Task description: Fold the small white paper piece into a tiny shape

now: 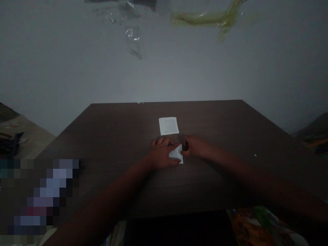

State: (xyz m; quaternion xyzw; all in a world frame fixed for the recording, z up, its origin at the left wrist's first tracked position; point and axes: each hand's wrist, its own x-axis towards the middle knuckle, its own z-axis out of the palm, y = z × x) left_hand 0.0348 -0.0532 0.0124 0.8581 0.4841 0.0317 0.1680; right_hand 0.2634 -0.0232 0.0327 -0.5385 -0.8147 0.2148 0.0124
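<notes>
White paper, small printed sheet [175, 153], on brown wood-grain table [115, 126], about mid-table; take it as the clock centre, 12 toward the wall [164, 75]. Left hand [162, 156] at 9 o'clock, palm down, covering the sheet's left part; thumb and index finger spread apart, lying across the paper, print visible in the gap between them. Right hand [192, 146] at 3 o'clock, fingers curled, thumb and index close together with a narrow gap, thumb tip at the sheet's right edge. Cannot tell if it pinches the paper or only touches it. Text too small and dim to read.

Stack of printed sheets [168, 125] at 12 o'clock, just beyond the hands, apart from them; roughly square, edges slightly uneven on its 9 o'clock side. White scrap [255, 155] at 3 o'clock, well past the right hand.

On the wall: clear plastic [133, 37] toward 11 o'clock, yellowish tape [205, 18] toward 1 o'clock. Blurred-out block [48, 191] at 8 o'clock, contents unreadable. Colourful packaging [266, 225] at 5 o'clock, below table level. Dim light overall.
</notes>
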